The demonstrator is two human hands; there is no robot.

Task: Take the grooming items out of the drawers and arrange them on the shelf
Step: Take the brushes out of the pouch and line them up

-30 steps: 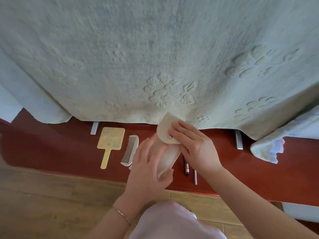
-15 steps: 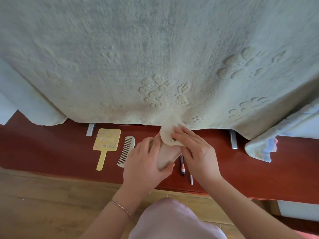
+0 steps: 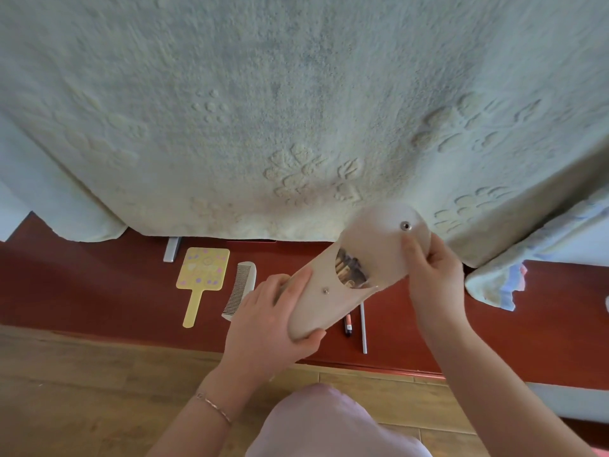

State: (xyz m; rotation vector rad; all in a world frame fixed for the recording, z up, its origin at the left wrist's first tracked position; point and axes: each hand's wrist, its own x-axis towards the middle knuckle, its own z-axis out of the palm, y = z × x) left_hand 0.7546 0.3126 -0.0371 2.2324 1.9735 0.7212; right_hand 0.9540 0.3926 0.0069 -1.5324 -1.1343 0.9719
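Your left hand (image 3: 263,324) grips the lower end of the beige pouch (image 3: 329,291), held above the shelf's (image 3: 99,291) front edge; your right hand (image 3: 431,275) pinches its open flap (image 3: 379,232). The mirror (image 3: 201,275), comb (image 3: 240,288) and two pencils (image 3: 354,324) lie on the shelf.

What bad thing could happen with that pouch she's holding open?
The pouch is tilted with its flap lifted by the right hand, so the brushes inside might slide out. The left hand grips only its lower end, so it could slip. Dropped, it could knock the comb or the pencils lying below it.
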